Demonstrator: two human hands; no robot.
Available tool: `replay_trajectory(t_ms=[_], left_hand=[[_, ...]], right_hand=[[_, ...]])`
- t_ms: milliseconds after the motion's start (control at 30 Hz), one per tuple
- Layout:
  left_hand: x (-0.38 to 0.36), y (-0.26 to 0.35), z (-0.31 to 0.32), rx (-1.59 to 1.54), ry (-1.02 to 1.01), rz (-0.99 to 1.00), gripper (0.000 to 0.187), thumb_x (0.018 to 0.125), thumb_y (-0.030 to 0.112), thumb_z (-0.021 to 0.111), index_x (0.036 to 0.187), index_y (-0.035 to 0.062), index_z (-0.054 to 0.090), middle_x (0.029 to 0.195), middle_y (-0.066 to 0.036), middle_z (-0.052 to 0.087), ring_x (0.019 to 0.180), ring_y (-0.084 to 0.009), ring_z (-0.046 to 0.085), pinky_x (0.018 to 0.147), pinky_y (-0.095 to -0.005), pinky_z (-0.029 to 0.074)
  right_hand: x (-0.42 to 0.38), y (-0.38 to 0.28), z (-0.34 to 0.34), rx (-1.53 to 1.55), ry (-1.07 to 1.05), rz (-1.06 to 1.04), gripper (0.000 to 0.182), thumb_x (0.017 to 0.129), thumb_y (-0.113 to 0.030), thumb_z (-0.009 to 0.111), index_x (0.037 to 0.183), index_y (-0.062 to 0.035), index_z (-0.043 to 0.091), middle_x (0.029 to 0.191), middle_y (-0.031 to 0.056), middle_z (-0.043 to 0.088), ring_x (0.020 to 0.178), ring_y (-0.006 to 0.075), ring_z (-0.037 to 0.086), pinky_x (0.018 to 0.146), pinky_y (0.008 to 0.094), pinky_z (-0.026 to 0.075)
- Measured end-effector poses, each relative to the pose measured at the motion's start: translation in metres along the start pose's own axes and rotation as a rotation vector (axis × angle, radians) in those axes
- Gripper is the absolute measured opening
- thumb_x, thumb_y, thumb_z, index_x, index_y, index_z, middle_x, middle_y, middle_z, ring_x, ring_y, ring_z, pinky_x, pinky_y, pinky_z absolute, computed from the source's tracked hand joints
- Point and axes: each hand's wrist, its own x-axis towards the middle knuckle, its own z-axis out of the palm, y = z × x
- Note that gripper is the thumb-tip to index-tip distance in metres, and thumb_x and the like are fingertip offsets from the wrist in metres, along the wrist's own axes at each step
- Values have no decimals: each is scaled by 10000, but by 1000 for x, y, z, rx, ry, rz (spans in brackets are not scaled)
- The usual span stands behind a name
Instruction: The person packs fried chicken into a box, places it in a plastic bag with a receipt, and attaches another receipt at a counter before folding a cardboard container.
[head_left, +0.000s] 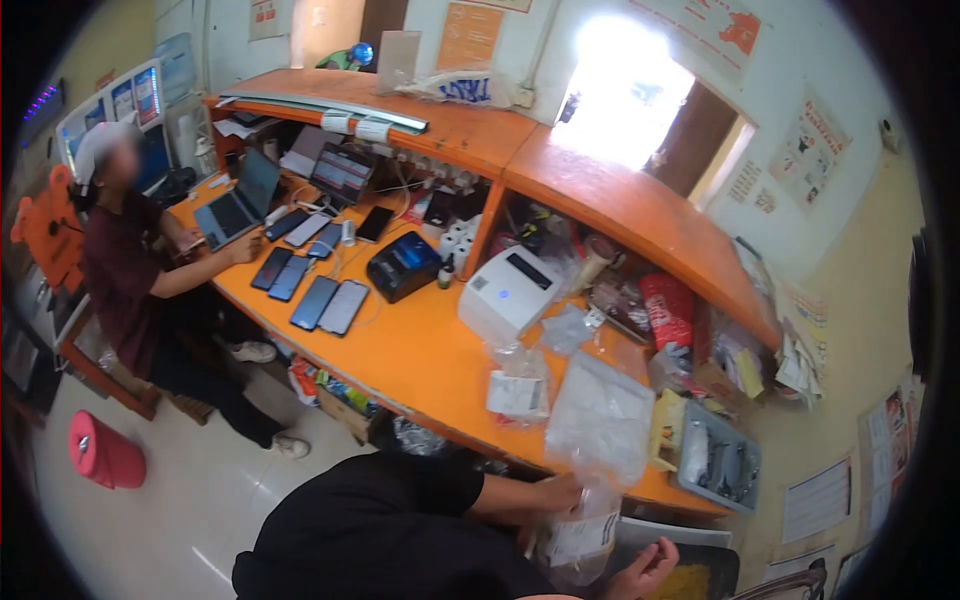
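Observation:
My left hand [562, 493] grips the top of a clear plastic bag [578, 540] that has a white printed label on its side. The bag hangs at the front edge of the orange desk. My right hand [650, 570] is low on the right, beside the bag, with its fingers apart and nothing visible in it. Just beyond my left hand, a flat clear plastic sheet or bag [600, 415] lies on the desk. Left of that sits another plastic-wrapped packet [517, 390] with a white label.
A white label printer [508, 292], a black receipt printer [403, 265], several phones [343, 306] and a laptop [238, 200] occupy the desk. A grey tray [745, 480] stands at the right end. Another person [125, 260] sits at the left, near a red bin [105, 450].

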Motion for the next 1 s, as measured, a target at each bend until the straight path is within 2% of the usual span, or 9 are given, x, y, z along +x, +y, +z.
replay_trajectory(t_ms=[100,200,300,333,500,667,867,967,1000], left_hand=[[-10,92,-58,-144,31,-207,208,918,236,483,968,62,585,705,-54,563,560,-125,537,498,-274,425],[-26,154,-117,-197,236,-235,269,968,297,428,898,96,593,693,-20,552,560,-110,543,529,-266,465],[-43,130,-203,-157,459,-362,193,938,228,456,914,91,589,757,-23,556,722,-141,571,657,-303,472],[-58,199,-232,67,541,-307,160,912,211,489,950,90,587,798,-37,570,774,-160,575,703,-320,470],[-77,320,-382,250,1058,469,321,933,333,504,854,40,611,602,11,483,516,-80,446,473,-239,371],[-57,421,-536,319,1243,749,343,930,297,490,680,62,481,590,10,437,551,-89,428,517,-241,353],[-11,480,-764,1160,1371,798,339,925,236,455,795,-36,611,672,-92,570,626,-173,538,575,-314,409],[14,485,-874,1762,1357,464,324,909,175,424,849,-62,638,775,-181,634,715,-267,613,654,-377,458],[22,487,-893,1999,1325,134,324,903,159,412,842,-65,638,809,-206,640,757,-298,626,690,-395,469]], right_hand=[[-1,-16,24,279,90,88,135,898,-45,504,1024,-37,550,940,38,555,758,140,523,623,250,397],[-6,-40,49,369,95,85,141,895,-44,540,1025,-3,577,966,49,561,735,77,487,600,187,380],[-7,-51,80,409,-6,45,160,946,-82,469,1092,-33,512,995,18,502,739,69,426,611,197,348],[-5,-63,96,435,7,36,173,947,-90,471,1104,-34,517,969,10,517,725,65,426,618,201,351],[12,-125,185,588,-7,-19,170,930,-64,481,1092,-34,521,1020,39,517,711,82,421,628,210,369],[26,-192,274,626,-55,-41,189,912,-30,478,1096,-40,519,1106,56,492,753,87,438,651,215,387],[36,-231,334,547,-93,-43,166,905,-60,494,1058,-12,534,1118,102,469,873,136,495,688,229,423],[48,-242,358,502,-82,-21,158,906,-55,489,1051,-9,532,1121,110,463,893,143,495,704,235,432],[54,-245,364,494,-85,-30,159,905,-53,490,1051,-8,532,1120,109,463,889,143,495,702,234,428]])
